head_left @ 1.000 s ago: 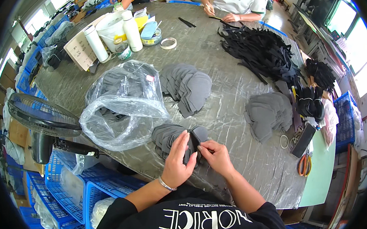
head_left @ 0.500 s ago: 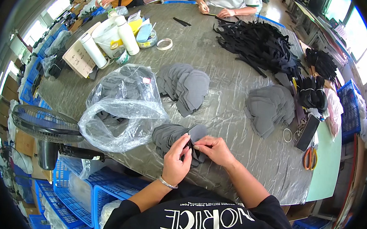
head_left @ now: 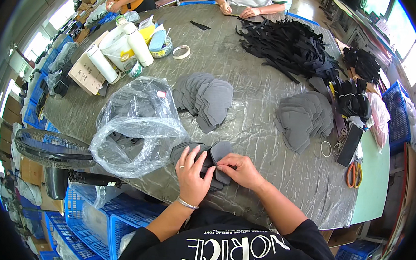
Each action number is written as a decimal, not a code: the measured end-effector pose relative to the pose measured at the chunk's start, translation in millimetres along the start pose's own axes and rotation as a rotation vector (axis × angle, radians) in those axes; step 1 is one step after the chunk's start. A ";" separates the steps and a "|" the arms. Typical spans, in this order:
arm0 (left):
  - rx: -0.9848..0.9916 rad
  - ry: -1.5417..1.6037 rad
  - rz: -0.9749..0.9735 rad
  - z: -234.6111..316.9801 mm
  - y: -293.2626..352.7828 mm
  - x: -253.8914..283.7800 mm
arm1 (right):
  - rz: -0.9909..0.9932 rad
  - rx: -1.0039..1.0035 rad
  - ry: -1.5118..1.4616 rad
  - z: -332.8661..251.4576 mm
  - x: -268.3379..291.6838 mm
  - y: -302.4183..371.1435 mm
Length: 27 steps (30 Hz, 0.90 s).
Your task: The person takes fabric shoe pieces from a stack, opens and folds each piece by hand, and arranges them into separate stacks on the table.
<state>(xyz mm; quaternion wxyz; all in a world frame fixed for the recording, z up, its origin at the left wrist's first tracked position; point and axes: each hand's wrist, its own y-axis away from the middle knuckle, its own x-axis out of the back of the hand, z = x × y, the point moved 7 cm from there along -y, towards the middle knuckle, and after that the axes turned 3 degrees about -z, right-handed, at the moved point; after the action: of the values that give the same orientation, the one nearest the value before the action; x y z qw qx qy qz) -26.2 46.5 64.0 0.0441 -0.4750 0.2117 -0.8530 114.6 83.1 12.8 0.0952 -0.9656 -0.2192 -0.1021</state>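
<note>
Near the table's front edge, my left hand (head_left: 190,175) curves over a dark grey cut fabric piece (head_left: 220,151), its thumb pressing on the edge. My right hand (head_left: 242,171) pinches the same edge between thumb and fingertips, close to the left thumb. Part of the piece stands folded up between the hands, and what lies inside the fold is hidden. Beneath and beside them sits a fanned stack of like pieces (head_left: 179,153). A second stack (head_left: 210,97) lies farther off, and a third stack (head_left: 302,117) to the right.
An open clear plastic bag (head_left: 138,155) of grey pieces lies at left, near a black fan (head_left: 52,146). Black strips (head_left: 289,49) are heaped at far right. Orange-handled scissors (head_left: 353,174) lie right. White bottles (head_left: 139,44) stand far left. Two people work across the table.
My left hand's fingers have spread over the fabric from a more upright, closed pose. The piece's upper part stands more open. My right hand keeps its pinch; the whole view has shifted slightly.
</note>
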 end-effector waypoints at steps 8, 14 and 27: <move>0.011 0.153 0.027 -14.3 9.6 -9.0 | 0.040 0.000 -0.008 -2.1 -1.2 0.2; -0.006 0.157 0.010 -12.4 8.4 -7.6 | 0.052 0.141 0.166 -13.5 0.0 -0.4; -0.005 0.152 0.040 -9.2 6.4 -8.6 | 0.089 0.140 0.063 -6.7 -1.8 -3.9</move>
<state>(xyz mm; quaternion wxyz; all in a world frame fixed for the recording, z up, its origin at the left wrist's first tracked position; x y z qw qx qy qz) -29.9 46.0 50.4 0.0434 -0.4045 0.2261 -0.8851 110.3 84.3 19.4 0.1736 -0.9617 -0.1796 -0.1124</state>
